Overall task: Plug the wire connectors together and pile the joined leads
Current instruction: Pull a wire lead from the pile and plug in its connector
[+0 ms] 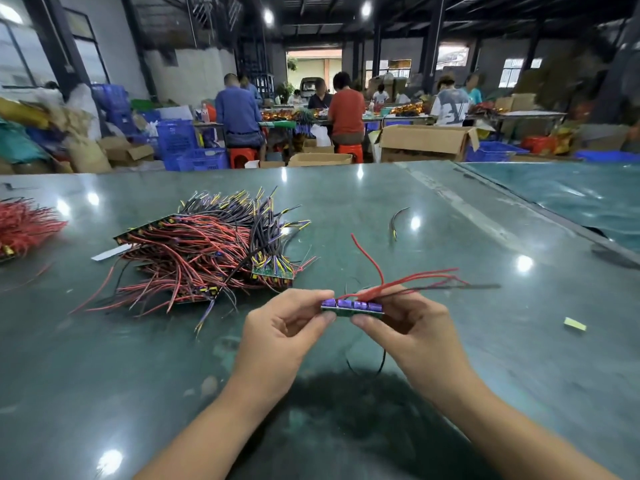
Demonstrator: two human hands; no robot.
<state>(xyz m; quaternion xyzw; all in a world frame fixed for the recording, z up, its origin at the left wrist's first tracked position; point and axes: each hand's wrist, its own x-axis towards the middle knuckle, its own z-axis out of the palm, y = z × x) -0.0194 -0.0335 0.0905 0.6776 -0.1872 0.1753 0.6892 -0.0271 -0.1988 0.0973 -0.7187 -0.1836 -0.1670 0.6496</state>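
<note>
Both hands hold a small green board strip (351, 306) with a row of purple connectors above the table. My left hand (284, 327) pinches its left end between thumb and fingers. My right hand (405, 320) grips its right end. Red leads (415, 278) and a black wire fan out from the strip to the right. A black wire loop (379, 365) hangs below my right hand. A large pile of joined red and black leads with boards (207, 251) lies on the table to the left, beyond my left hand.
The green glossy table (450, 341) carries a bundle of red wires (20, 226) at the left edge, a single black lead (394, 220), a white strip (110, 252) and a small yellowish scrap (575, 323). Several people work at tables far behind, among boxes and blue crates.
</note>
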